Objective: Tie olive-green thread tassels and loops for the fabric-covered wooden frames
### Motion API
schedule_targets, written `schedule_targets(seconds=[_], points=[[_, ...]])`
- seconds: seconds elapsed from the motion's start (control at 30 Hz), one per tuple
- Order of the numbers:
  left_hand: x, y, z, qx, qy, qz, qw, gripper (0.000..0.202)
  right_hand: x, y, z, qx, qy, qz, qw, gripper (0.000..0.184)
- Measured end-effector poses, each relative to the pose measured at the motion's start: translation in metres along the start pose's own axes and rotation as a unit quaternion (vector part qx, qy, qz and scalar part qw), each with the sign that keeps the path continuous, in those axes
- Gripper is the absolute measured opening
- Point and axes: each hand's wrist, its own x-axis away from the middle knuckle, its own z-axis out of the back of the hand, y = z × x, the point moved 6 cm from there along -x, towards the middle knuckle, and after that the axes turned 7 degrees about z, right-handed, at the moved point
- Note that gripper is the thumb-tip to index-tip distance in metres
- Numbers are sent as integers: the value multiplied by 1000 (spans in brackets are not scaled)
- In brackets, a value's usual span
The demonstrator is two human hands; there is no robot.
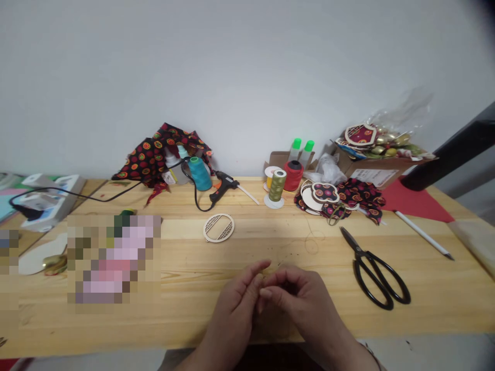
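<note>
My left hand [240, 293] and my right hand [297, 296] meet over the front part of the wooden table. Thumbs and fingertips of both are pinched together, touching each other. What they hold, if anything, is too small or hidden to make out. Beyond them to the left lies an oval wooden lattice frame [218, 228]. Black-handled scissors [373, 268] lie to the right of my right hand, blades pointing away. A thin loose thread [311, 242] curls on the wood past my right hand.
A glue gun [226, 186] with a white stick lies behind the frame, near a teal thread cone [200, 174]. Green [277, 186] and red [293, 176] spools stand mid-back. Patterned fabric pieces [363, 198], a filled cardboard box [371, 167] and a white pen [423, 234] are right; a power strip [54, 203] sits left.
</note>
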Motion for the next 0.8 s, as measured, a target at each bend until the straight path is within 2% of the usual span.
schedule_targets(seconds=[0.2, 0.6, 0.8], points=[[1, 3, 2, -44, 5, -39, 998, 38, 2, 3, -3, 3, -19, 24, 1000, 16], [2, -5, -4, 70, -67, -27, 995, 49, -1, 3, -8, -151, -54, -1, 987, 18], [3, -3, -5, 59, -73, -44, 995, 47, -3, 6, -10, -194, -48, -16, 980, 16]])
